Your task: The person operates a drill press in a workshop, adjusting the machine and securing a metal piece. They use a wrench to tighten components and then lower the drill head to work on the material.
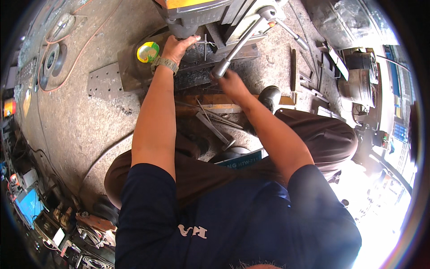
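Ahead of me stands a drill press [192, 20], grey with a yellow top, over a dark steel plate [131, 74]. My left hand [175, 48], with a camouflage-patterned watch on its wrist, is right under the grey spindle housing. Its thumb reaches to the right and the fingers curl out of sight, so what it grips is hidden. My right hand [231, 85], slightly blurred, closes at the knobbed end of a long feed handle [239, 47]. Beside my left hand, a yellow and green tin [148, 52] rests on the plate.
A hammer [216, 129] and thin rods lie between my legs, near a rusty steel bar [215, 101]. A perforated plate [105, 81] juts out left. Cables and discs [54, 58] lie farther left. Metal offcuts [309, 71] and a pale drum [356, 87] are at the right.
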Demonstrator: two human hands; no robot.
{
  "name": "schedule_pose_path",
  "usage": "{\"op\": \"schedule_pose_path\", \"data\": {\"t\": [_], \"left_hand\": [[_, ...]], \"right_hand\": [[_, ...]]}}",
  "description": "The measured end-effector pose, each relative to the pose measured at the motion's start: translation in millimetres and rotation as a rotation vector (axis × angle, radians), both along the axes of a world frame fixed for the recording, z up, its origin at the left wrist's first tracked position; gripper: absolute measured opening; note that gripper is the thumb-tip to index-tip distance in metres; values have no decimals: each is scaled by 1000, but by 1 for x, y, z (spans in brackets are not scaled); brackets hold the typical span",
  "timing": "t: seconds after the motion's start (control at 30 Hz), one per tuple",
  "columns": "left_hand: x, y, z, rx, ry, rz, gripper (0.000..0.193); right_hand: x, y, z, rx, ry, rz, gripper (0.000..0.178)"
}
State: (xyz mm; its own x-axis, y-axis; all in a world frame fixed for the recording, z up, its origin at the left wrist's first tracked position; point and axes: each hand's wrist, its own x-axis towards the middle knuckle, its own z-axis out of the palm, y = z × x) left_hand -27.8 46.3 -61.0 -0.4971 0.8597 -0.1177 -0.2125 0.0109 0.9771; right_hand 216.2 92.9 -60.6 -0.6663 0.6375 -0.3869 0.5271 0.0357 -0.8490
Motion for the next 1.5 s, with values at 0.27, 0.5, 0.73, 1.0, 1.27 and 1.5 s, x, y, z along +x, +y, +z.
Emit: {"op": "schedule_pose_path", "data": {"t": [0.27, 0.5, 0.73, 1.0, 1.27, 1.5], "left_hand": [[4, 0, 4, -84, 68, 47, 42], [48, -45, -10, -181, 548, 427, 58], [95, -48, -39, -612, 952, 98, 59], [95, -7, 6, -937, 862, -108, 71], [122, -23, -3, -677, 916, -222, 48], [157, -27, -39, -514, 374, 192, 25]], "right_hand": [[-95, 16, -14, -318, 268, -568, 50], [-15, -14, -35, 317, -4, -275, 38], [135, -80, -110, 232, -604, 556, 34], [137, -69, -99, 293, -677, 847, 34], [113, -40, 10, 356, -804, 1148, 28], [81, 31, 283, 1143, 286, 839, 8]]}}
